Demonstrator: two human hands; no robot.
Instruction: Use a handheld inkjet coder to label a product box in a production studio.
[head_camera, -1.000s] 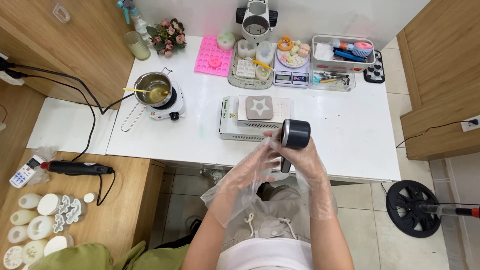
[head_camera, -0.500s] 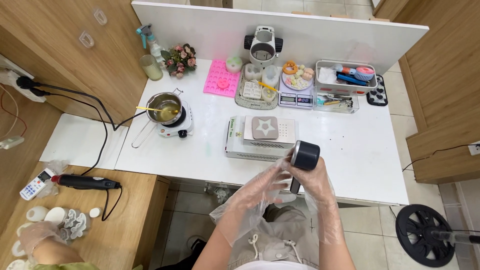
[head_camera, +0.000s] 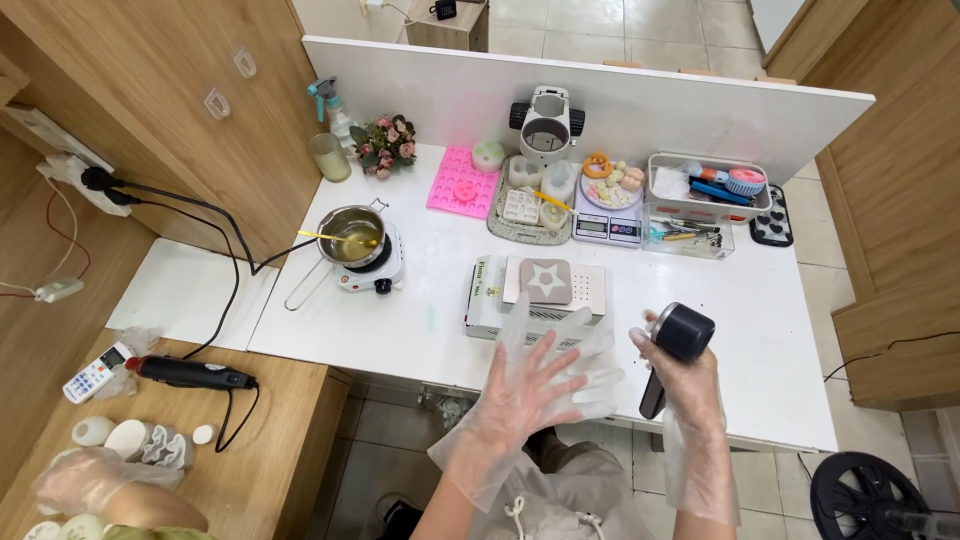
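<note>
Landmark: the white table (head_camera: 700, 330) — every place below was read from it.
Right hand (head_camera: 685, 385): gloved in thin clear plastic, it was clamped around the handle of a black handheld tool (head_camera: 676, 352), held upright over the table's near edge, toward its right end.
Left hand (head_camera: 535, 385): also gloved, it was spread flat with fingers apart, holding nothing, above the near edge just left of the tool and not touching it.
Handling: the tool looked rigid and fairly light, one hand carrying it — though the loose glove could slip on smooth plastic, so the narrow handle below the round head seemed the surest grip.
Star mould (head_camera: 546, 279): it sat on a white box (head_camera: 490, 300) at the table's middle, beyond the left hand.
Small pot (head_camera: 352, 236): it stood on a hotplate (head_camera: 385, 272) toward the table's left end.
</note>
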